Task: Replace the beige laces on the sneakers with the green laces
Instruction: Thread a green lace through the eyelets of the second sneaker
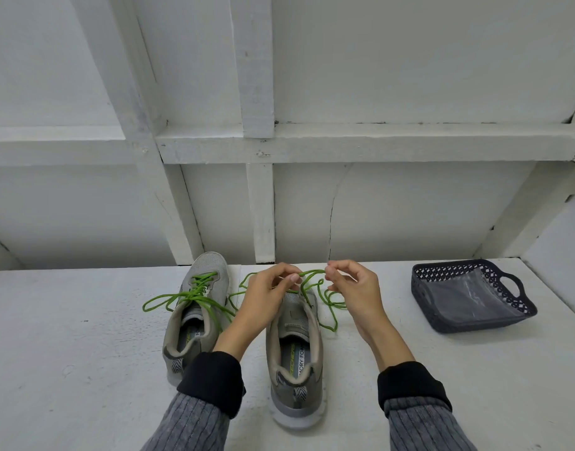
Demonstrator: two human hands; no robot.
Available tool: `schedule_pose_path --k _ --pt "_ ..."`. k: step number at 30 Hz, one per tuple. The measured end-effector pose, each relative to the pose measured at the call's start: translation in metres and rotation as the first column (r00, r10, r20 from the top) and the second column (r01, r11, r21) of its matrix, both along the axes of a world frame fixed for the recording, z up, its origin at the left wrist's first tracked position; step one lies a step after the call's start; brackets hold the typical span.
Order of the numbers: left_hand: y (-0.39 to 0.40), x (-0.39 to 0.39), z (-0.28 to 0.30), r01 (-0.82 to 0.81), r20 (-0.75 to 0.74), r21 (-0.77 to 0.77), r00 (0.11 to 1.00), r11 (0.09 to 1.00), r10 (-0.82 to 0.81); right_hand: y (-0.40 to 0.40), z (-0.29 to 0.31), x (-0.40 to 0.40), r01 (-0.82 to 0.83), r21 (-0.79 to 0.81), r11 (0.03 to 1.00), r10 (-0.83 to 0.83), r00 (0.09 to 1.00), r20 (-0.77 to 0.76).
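Two hands reach forward over a white desk [84,369], above a pair of grey sneakers that stand side by side with their toes pointing away from the person. The left hand [266,299] has its fingers curled and pinches a green lace [312,273] between thumb and fingertip, just above the toe end of the right sneaker [295,359]. The right hand [354,291], a little to the right and apart from the left hand, pinches the same lace with its fingertips, the other fingers loosely curled. The lace runs in a short span between the two hands, and more of it falls in loose loops onto the desk below and beside the right hand. The front of this sneaker lies under the hands, so how far it is laced cannot be told.

The left sneaker [195,320] stands just left of the left hand, already threaded with a second green lace [188,296] whose loose ends spread in loops to either side across the desk. The left wrist passes between the two sneakers.

Both forearms wear grey ribbed sleeves with black cuffs. Well to the right of the right hand sits a dark perforated plastic basket [468,323] with a clear plastic bag [468,296] inside it. Beyond the hands rises a white panelled wall.
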State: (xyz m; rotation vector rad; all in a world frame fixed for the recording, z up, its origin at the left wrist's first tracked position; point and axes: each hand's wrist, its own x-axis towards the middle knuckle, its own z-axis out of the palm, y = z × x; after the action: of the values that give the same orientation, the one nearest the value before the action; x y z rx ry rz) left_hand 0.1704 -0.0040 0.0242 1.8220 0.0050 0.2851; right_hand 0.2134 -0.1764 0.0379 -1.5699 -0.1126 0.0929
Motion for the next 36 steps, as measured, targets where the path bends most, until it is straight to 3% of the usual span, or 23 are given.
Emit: schedule_pose_path --k 9,15,20,23,27,29,32,34,36 --pt "-0.004 0.003 0.0 0.193 -0.066 -0.048 0.978 0.98 -0.196 0.004 0.002 -0.002 0.025 0.129 0.991 -0.033 0.998 0.061" --pt "0.002 0.004 0.001 0.147 -0.112 0.046 0.984 0.988 -0.141 -0.002 0.002 0.001 0.044 0.19 0.981 -0.055 0.997 0.053" --pt "0.022 -0.001 0.011 0.057 -0.114 0.103 0.992 0.993 -0.045 -0.014 -0.001 0.01 0.182 0.113 0.977 -0.194 0.975 0.105" --pt "0.035 -0.003 0.018 -0.003 -0.074 0.129 0.997 0.992 0.013 -0.022 -0.009 0.016 0.277 -0.042 0.96 -0.269 0.953 0.139" --pt "0.032 -0.003 0.017 0.019 -0.033 0.253 0.999 0.967 -0.011 -0.012 -0.013 0.008 0.171 -0.297 0.939 -0.105 0.968 0.226" --pt "0.024 -0.001 0.016 0.038 -0.028 0.294 0.999 0.955 -0.031 0.002 -0.006 0.0 0.014 -0.352 0.936 0.071 0.971 0.227" --pt "0.013 0.002 0.017 0.052 -0.027 0.314 0.999 0.948 -0.046 0.018 0.005 -0.009 -0.272 -0.36 0.893 0.325 0.941 0.093" --pt "0.011 0.002 0.018 0.06 -0.03 0.33 0.998 0.942 -0.053 0.019 0.006 -0.009 -0.281 -0.396 0.874 0.348 0.931 0.107" --pt "0.012 0.0 0.017 0.059 -0.04 0.325 0.998 0.944 -0.048 0.011 0.002 -0.002 -0.167 -0.415 0.894 0.249 0.957 0.151"
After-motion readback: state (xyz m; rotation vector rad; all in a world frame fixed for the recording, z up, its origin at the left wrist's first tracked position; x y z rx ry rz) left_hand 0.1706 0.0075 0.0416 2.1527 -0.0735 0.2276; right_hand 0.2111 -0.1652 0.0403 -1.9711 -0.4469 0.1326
